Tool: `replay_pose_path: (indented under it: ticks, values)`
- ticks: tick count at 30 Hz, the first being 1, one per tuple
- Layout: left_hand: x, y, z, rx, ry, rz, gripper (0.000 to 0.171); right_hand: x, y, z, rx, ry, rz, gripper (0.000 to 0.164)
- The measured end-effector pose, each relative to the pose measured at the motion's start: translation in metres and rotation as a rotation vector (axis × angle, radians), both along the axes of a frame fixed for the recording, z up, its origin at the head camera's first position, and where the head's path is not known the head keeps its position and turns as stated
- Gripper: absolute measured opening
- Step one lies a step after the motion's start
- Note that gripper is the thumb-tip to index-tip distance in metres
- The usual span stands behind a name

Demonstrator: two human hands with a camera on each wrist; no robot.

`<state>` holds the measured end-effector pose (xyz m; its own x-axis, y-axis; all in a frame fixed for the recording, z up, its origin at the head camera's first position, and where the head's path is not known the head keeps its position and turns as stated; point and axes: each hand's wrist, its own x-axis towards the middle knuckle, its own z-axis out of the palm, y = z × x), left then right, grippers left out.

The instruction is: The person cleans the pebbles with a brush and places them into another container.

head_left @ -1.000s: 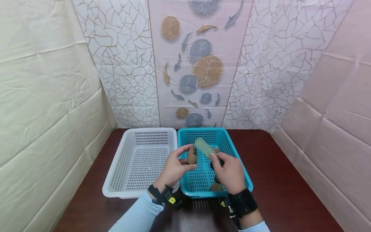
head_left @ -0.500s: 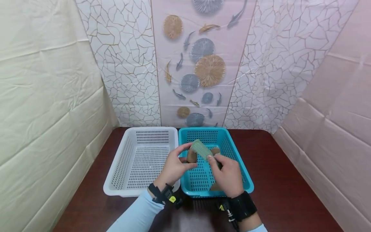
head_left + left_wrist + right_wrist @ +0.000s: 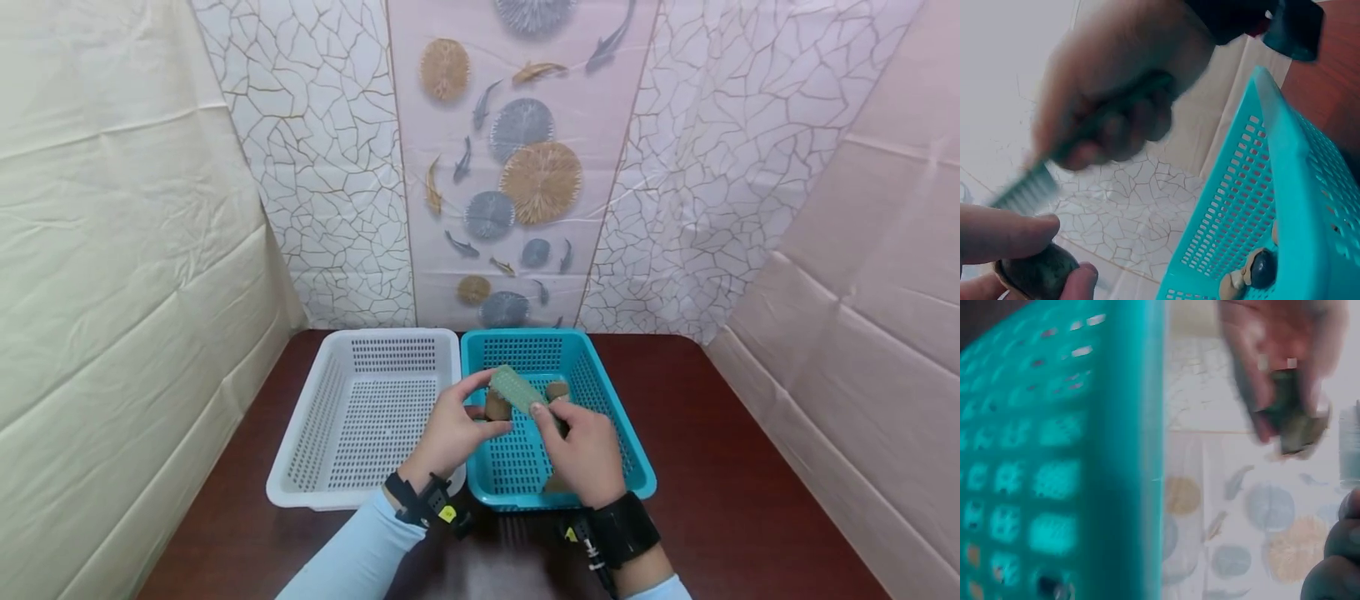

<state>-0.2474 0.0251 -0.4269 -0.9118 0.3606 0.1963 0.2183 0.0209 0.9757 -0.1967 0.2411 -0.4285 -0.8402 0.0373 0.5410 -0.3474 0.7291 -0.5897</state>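
Note:
My left hand (image 3: 442,429) pinches a brown, rounded, shell-like thing (image 3: 498,407) between thumb and fingers, raised over the blue basket (image 3: 525,502). In the left wrist view, this shell-like thing shows a dark, greenish face with a paler rim. My right hand (image 3: 588,454) grips a green brush (image 3: 517,388) by its handle. The brush head lies right at the top of the shell-like thing, with its bristles facing down in the left wrist view. The right wrist view is blurred.
Inside the blue basket lie several more brown things, one (image 3: 557,389) near the back and one (image 3: 1262,269) with a dark, glossy bulge. A white basket (image 3: 296,400) stands close on the left. Both rest on a dark red-brown table (image 3: 750,500), with a patterned cloth (image 3: 495,167) behind.
My right hand has drawn the brush slightly left and down over the shell-like thing, whose top is now more covered. My left hand keeps its grip in nearly the same place.

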Motion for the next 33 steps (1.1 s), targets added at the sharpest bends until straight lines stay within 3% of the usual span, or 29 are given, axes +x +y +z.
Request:
replay_pose_path:
  ticks: [6,10,13,17,20,24,27,30,33]
  values:
    - [-0.0002,0.0007,-0.0028,-0.017,0.003,0.01,0.071,-0.0027,0.0015,-0.0036,0.07,-0.017,-0.127,0.035]
    - [0.0006,0.0001,-0.0045,-0.025,0.004,0.016,0.073,0.0009,0.0004,-0.0023,0.052,0.023,-0.083,0.036]
    - [0.0008,-0.0006,-0.0051,-0.033,0.012,0.025,0.074,0.001,-0.0002,-0.0027,0.047,0.002,-0.049,0.039]
    - [0.0007,-0.0015,-0.0047,-0.04,0.025,0.038,0.073,-0.0025,0.0052,-0.0058,0.071,-0.051,-0.106,0.044]
    - [0.0006,-0.002,-0.0036,-0.044,0.028,0.044,0.073,-0.0026,0.0093,-0.0049,0.053,-0.027,-0.127,0.044]
    - [0.0,-0.002,-0.0035,-0.054,0.03,0.05,0.074,-0.0009,0.0052,-0.0012,0.024,0.04,-0.048,0.039]
    - [-0.0001,-0.0016,-0.0033,-0.06,0.044,0.061,0.074,-0.0014,0.0025,-0.0015,0.041,0.014,-0.03,0.039]
    - [0.0004,-0.001,-0.0021,-0.056,0.061,0.069,0.073,-0.0022,0.0055,-0.0024,0.079,-0.04,-0.087,0.04]
    - [0.0012,-0.0014,-0.0011,-0.066,0.076,0.082,0.074,-0.0004,0.0074,-0.0012,0.063,-0.032,-0.126,0.04]
